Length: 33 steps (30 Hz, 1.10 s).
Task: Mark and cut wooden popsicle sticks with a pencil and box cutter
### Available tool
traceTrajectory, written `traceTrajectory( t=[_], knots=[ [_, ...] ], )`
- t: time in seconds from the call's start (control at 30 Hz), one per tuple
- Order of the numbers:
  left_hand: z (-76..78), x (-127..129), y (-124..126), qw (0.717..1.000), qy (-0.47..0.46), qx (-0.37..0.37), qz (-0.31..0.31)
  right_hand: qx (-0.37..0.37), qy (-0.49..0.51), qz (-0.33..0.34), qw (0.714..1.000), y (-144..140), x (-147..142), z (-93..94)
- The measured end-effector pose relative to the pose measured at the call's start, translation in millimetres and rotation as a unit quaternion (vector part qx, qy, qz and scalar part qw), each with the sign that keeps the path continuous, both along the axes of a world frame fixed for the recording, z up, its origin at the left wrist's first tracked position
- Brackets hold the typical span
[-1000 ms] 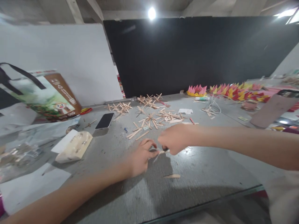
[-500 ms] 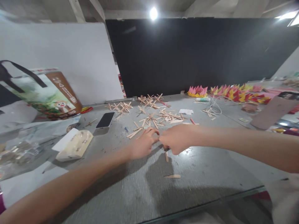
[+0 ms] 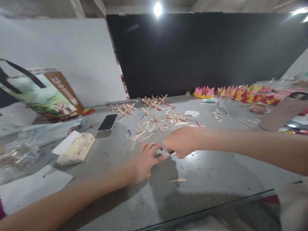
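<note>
My left hand (image 3: 146,158) rests on the grey table (image 3: 211,179) and pinches one end of a thin wooden stick (image 3: 168,156). My right hand (image 3: 181,141) is closed in a fist right beside it, gripping a small dark tool whose tip touches the same stick. The tool is mostly hidden inside the fist. A cut-off piece of stick (image 3: 177,180) lies on the table just in front of my hands. Behind my hands lies a scatter of loose wooden sticks (image 3: 158,123) and small stick crosses (image 3: 154,102).
A black phone (image 3: 108,122) lies to the left, near a cream block (image 3: 77,149) and white paper (image 3: 31,187). A printed bag (image 3: 45,96) stands at far left. Pink, red and yellow paper flowers (image 3: 235,93) line the back right, next to a white cable (image 3: 222,109).
My left hand went forward to meet the right hand, then came back toward me. The stick hung down from the right fist half a second ago; now it lies level between both hands.
</note>
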<state>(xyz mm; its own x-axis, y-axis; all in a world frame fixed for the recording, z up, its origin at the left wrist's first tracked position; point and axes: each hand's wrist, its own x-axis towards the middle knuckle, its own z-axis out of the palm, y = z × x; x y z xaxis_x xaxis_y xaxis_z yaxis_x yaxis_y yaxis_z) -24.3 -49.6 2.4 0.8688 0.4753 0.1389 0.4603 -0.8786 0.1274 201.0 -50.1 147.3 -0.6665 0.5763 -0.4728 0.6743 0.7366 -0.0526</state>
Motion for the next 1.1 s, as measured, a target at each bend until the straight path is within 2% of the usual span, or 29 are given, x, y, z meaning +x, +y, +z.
traceTrajectory(
  t=[0.2,0.27,0.37,0.5,0.6,0.67,0.87,1.0,1.1],
  knots=[
    [6.1,14,-28,0.992,-0.032,-0.118,-0.012,0.029,-0.062,0.03,0.997,-1,-5,3.7],
    [4.3,16,-28,0.991,-0.043,-0.129,0.014,0.028,-0.058,0.028,0.998,-2,-4,4.4],
    [-0.7,17,-16,0.985,-0.09,-0.114,0.096,0.025,-0.049,0.025,0.998,-2,-2,4.1],
    [0.7,22,14,0.988,-0.089,-0.059,0.11,0.029,-0.064,0.033,0.997,-1,-3,2.4],
    [6.6,27,28,0.999,-0.036,-0.004,0.019,0.03,-0.066,0.048,0.996,0,-4,1.0],
    [8.9,28,31,1.0,-0.012,0.023,-0.016,0.025,-0.065,0.049,0.996,0,-4,1.0],
    [10.4,21,26,0.997,0.05,0.05,-0.014,0.021,-0.078,0.018,0.997,-3,-7,5.0],
    [10.7,14,18,0.998,0.035,0.042,-0.016,0.031,-0.07,0.015,0.997,-4,-8,4.3],
    [5.5,8,10,1.0,0.01,0.015,-0.02,0.028,-0.064,0.022,0.997,-3,-7,2.6]
  ],
)
